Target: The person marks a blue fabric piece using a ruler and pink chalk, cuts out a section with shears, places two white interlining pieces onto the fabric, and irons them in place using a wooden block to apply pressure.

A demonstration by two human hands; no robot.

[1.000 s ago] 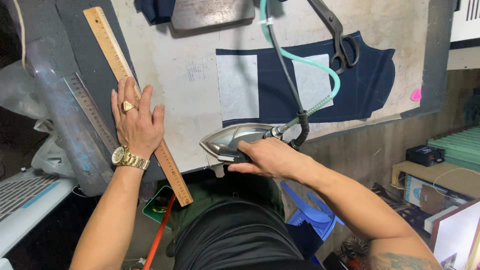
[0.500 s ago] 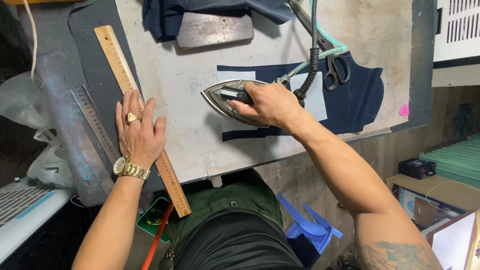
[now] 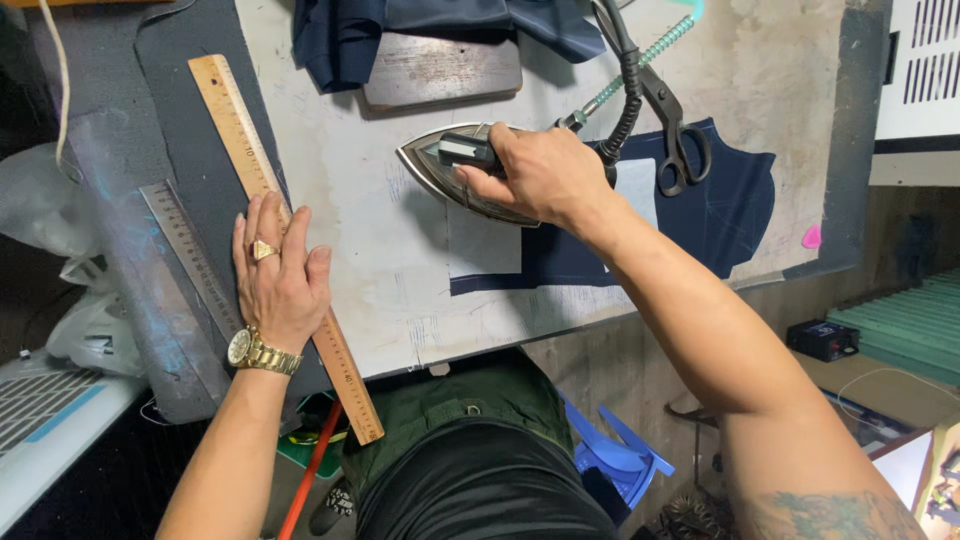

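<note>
Iron (image 3: 470,175), silvery and pointed, sits on navy fabric (image 3: 720,215), right hand (image 3: 545,175) grip clenched round its handle.

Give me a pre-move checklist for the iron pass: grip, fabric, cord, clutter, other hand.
1. Right hand wrapped around the handle of the iron: ok.
2. Navy fabric piece lying flat: ok.
3. Cord clear of the soleplate: ok.
4. Scissors off the fabric: not ok, they lie on it.
5. Left hand away from the iron, flat on the wooden ruler: ok.
6. Iron heat: cannot tell.
</note>
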